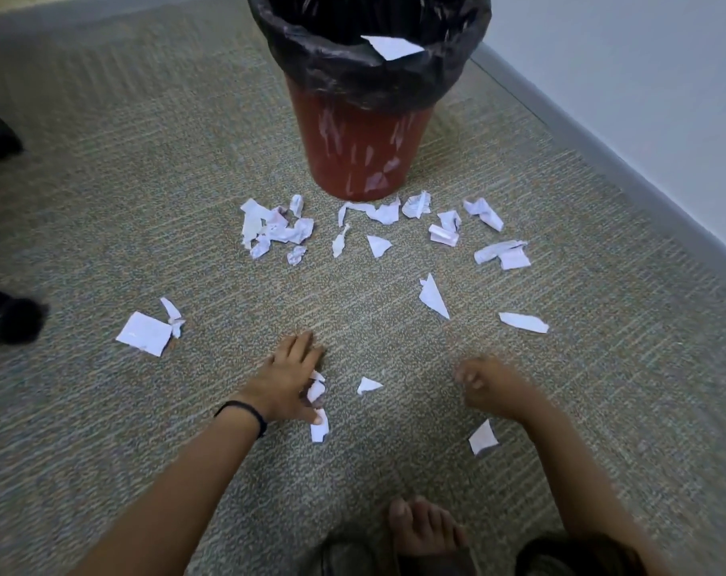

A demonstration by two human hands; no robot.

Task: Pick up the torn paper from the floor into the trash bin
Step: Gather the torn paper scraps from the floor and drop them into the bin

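Gathering torn paper (pixel 276 230) off the carpeted floor (pixel 103 201) in front of the trash bin (pixel 353 151).

The left hand (pixel 288 378) is lying flat with fingers spread, pressing a few small scraps (pixel 316 390) under palm and thumb rather than gripping them. The right hand (pixel 488 386) is hanging low nearby, fingers curled and blurred, so I cannot tell whether it is holding anything. The pieces are showing white and faintly printed, some flat triangles, some crumpled, lying scattered between the hands and the foot of the red bin. Its black liner (pixel 457 72) is carrying one piece (pixel 392 47) on the rim. They are looking featherlight, limp and easily blown about. Flat ones are probably wanting a fingertip pinch at a lifted edge, crumpled ones a pinch across the bulk.
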